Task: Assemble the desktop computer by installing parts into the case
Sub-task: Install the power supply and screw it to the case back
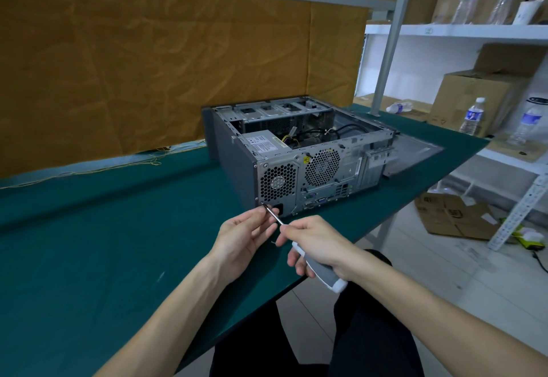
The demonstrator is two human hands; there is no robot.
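The right hand (315,240) is gripping a screwdriver (314,261) by its smooth grey-and-white handle, fingers curled round it. The left hand (247,237) is pinching the thin metal shaft between thumb and fingertips, steadying the tip at a screw on the lower left corner of the case (296,151). The boxy grey metal case is lying open-topped near the table's (89,243) right edge, showing perforated fan grilles and loose cables. Beyond, shelves (462,34) are holding cardboard boxes (474,98) and plastic bottles (473,117).

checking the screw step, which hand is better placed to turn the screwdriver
Right hand: it already grips the screwdriver handle. The left hand only pinches the shaft, steadying the tip at the power supply corner.
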